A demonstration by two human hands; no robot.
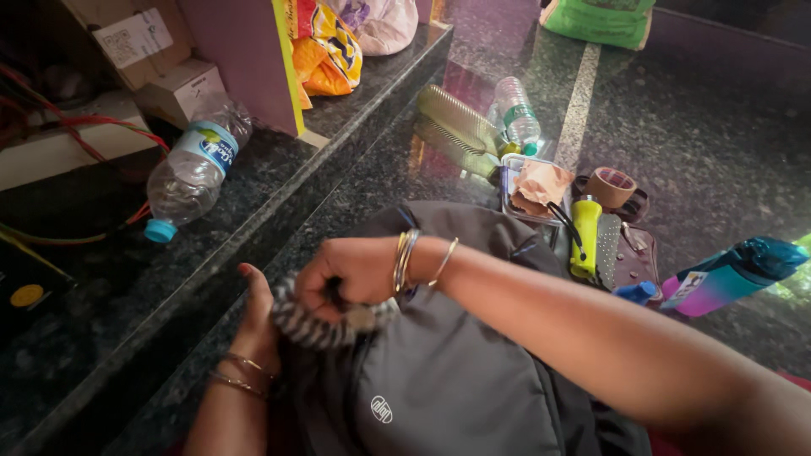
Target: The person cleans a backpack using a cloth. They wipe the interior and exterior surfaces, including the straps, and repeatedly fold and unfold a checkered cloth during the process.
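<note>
A dark grey backpack (448, 380) lies on the dark granite floor in front of me. My right hand (351, 274) reaches across it and is closed on a black-and-white striped cloth roll (317, 328) at the bag's upper left edge. My left hand (256, 325) sits beside the roll, its thumb raised and its palm against the cloth and the bag's side. Bangles circle both wrists.
A clear plastic bottle (193, 169) lies on the raised granite ledge (279, 169). Beyond the bag are a comb (456, 118), a small bottle (517, 114), a clear box (534, 186), a tape roll (610, 187), a yellow-handled tool (585, 236) and a pink-blue flask (731, 274).
</note>
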